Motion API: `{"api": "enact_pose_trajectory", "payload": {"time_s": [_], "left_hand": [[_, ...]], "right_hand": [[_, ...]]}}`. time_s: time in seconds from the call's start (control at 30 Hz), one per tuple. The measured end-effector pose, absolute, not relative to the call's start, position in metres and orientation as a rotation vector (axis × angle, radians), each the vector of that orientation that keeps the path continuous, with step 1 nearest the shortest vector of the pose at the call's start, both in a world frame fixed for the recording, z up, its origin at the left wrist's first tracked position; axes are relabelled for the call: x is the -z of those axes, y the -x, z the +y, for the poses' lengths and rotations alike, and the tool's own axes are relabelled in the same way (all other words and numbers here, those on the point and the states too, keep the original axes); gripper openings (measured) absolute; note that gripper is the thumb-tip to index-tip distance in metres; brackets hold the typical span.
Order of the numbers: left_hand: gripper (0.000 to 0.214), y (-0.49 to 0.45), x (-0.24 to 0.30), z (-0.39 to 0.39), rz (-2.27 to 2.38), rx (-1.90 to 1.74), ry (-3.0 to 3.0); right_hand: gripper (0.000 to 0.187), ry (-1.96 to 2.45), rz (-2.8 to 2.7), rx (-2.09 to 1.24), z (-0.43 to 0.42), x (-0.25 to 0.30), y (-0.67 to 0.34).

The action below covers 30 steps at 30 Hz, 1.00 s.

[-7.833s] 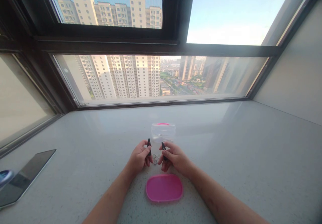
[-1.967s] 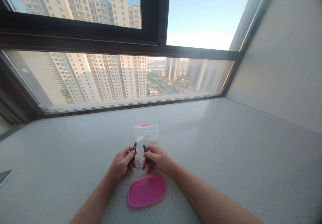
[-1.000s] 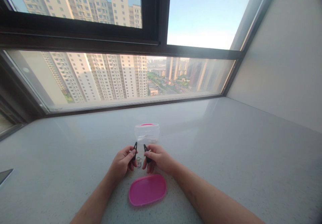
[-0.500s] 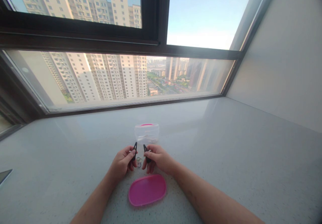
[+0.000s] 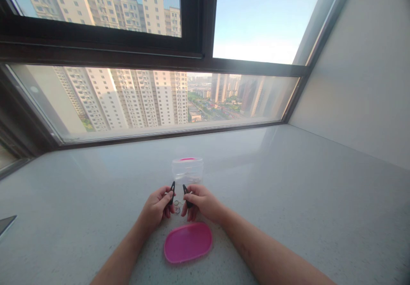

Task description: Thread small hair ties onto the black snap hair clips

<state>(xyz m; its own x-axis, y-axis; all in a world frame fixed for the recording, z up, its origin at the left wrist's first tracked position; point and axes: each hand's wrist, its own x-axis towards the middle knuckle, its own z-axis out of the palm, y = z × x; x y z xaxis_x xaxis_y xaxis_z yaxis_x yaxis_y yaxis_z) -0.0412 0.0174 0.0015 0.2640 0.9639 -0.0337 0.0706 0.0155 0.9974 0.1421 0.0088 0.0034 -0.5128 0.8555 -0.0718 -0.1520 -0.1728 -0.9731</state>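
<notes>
Between thumb and fingers, my left hand [image 5: 159, 204] pinches a black snap hair clip [image 5: 173, 190], its narrow end pointing up. A matching black hair clip [image 5: 185, 192] is held the same way in my right hand [image 5: 199, 202]. The two clips are apart, facing each other across a small gap. Below that gap, several small rings [image 5: 177, 207] lie on the pale speckled counter [image 5: 112, 216]. Just beyond my hands stands a clear plastic box [image 5: 187, 170] with a pink mark on top and small items inside that I cannot make out. Nearer me lies a pink oval lid [image 5: 188, 242].
A dark flat object with a light edge [image 5: 7, 224] lies at the far left of the counter. The window frame [image 5: 173, 136] borders the counter at the back, with tall buildings outside. A white wall [image 5: 358, 84] rises on the right.
</notes>
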Motion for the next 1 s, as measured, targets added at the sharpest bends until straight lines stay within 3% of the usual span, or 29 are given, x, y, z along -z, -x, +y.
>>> {"api": "enact_pose_trajectory", "payload": {"time_s": [1.0], "left_hand": [[0.034,0.0401,-0.0025,0.0177,1.077,-0.971,-1.353]], "right_hand": [[0.032,0.859,-1.382,-1.781,0.0113,0.0001,-0.1429]]}}
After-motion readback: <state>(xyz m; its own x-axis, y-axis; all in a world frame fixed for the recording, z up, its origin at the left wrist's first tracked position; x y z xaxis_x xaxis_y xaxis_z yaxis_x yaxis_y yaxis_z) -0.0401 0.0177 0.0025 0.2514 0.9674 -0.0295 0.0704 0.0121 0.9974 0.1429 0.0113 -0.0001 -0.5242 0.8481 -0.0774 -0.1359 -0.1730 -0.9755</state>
